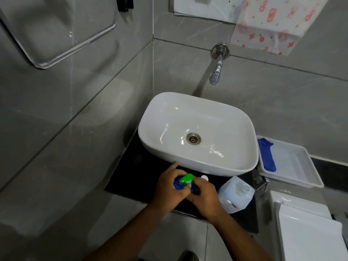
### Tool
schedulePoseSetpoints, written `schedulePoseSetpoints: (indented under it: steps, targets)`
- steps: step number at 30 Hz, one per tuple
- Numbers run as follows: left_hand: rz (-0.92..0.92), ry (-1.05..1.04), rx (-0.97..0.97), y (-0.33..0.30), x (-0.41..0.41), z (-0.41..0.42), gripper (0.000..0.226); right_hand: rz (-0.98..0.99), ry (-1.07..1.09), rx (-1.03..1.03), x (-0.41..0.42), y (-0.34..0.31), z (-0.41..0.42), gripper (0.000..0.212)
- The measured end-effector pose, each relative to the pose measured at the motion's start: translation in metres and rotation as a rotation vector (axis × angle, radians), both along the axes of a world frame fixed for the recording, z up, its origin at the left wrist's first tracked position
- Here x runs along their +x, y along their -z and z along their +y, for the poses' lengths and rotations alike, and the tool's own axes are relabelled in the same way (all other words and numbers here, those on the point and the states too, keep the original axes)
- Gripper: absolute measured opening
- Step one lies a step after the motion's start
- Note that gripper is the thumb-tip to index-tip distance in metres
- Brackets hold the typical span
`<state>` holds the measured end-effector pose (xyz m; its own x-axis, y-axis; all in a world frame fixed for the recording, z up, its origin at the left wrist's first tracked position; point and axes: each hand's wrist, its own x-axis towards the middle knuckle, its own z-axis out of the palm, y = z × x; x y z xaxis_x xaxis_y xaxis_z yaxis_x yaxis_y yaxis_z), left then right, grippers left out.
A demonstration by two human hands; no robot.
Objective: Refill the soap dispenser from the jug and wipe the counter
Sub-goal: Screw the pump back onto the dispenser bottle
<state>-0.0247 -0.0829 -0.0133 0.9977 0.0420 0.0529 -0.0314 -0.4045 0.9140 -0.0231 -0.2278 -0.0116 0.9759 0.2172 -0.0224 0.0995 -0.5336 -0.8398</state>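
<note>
White sink [197, 110] sits on the dark counter [131, 178], white tray [299, 178] with a blue cloth [266, 157] off to the right. Clear jug [235, 194] stands uncapped beside the hands, its white cap [204, 178] on the counter. Left hand [167, 189] wraps the blue soap dispenser [178, 185]; right hand [203, 196] curls fingers round its base — green pump top [186, 178] looks seated or being twisted, can't tell which. Pouring stage unclear; wiping not started, cloth untouched.

A white basin [197, 132] sits on a black surface [131, 178]; a blue dispenser [178, 185] has a green pump top [186, 178]; a blue cloth [266, 155] lies in a white tray [293, 166]; grey wall tiles [75, 110].
</note>
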Motion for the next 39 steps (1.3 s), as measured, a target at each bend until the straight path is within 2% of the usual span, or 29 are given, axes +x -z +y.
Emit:
schedulePoseSetpoints:
  steps: [2, 4, 6, 9, 11, 14, 17, 19, 20, 22, 25, 28, 32, 35, 39]
  targets:
    - [0.046, 0.090, -0.032, 0.000, 0.000, -0.002, 0.054, -0.007, 0.005, 0.005, 0.000, 0.000, 0.000, 0.034]
    - [0.067, 0.018, -0.078, 0.001, -0.001, -0.005, 0.065, -0.010, -0.006, 0.011, -0.001, 0.000, -0.001, 0.032]
    - [0.066, -0.069, -0.102, -0.002, -0.003, -0.008, 0.060, -0.023, -0.027, 0.005, -0.001, 0.000, -0.001, 0.032]
    - [0.055, 0.008, -0.062, 0.000, 0.002, -0.007, 0.038, -0.021, -0.009, 0.004, -0.001, 0.001, 0.000, 0.038]
    - [0.035, 0.108, -0.036, 0.000, 0.004, -0.009, 0.049, -0.006, 0.000, 0.003, 0.000, 0.002, -0.001, 0.035]
    - [0.000, 0.006, -0.086, -0.001, 0.001, -0.015, 0.066, -0.011, -0.008, -0.002, 0.001, 0.002, -0.002, 0.023]
    - [-0.055, -0.122, -0.067, 0.001, 0.000, -0.013, 0.048, -0.004, -0.004, 0.022, 0.001, 0.003, -0.002, 0.029]
    - [-0.095, -0.081, -0.026, 0.001, 0.002, -0.009, 0.033, 0.016, 0.007, 0.025, 0.001, 0.004, -0.002, 0.031]
    - [-0.092, -0.027, -0.006, 0.001, 0.002, -0.007, 0.032, 0.025, 0.017, 0.028, 0.001, 0.005, -0.002, 0.027]
    - [-0.053, 0.066, -0.001, 0.001, 0.001, -0.007, 0.044, 0.017, 0.037, 0.027, 0.001, 0.008, -0.002, 0.020]
    - [-0.072, -0.021, -0.007, 0.000, -0.001, -0.007, 0.056, 0.018, 0.050, 0.024, 0.001, 0.008, -0.003, 0.014]
    - [-0.097, -0.087, 0.022, 0.001, 0.000, -0.004, 0.048, 0.017, 0.043, -0.007, 0.002, 0.008, -0.003, 0.016]
    - [-0.201, 0.017, 0.154, 0.007, 0.000, -0.002, 0.037, 0.038, 0.031, 0.013, 0.002, 0.006, -0.002, 0.024]
    - [-0.186, 0.126, 0.185, 0.006, 0.001, 0.003, 0.034, 0.025, -0.021, 0.018, 0.002, 0.003, -0.002, 0.027]
    - [-0.155, 0.224, 0.181, 0.003, 0.003, 0.010, 0.045, 0.031, -0.032, 0.002, 0.002, 0.001, -0.003, 0.031]
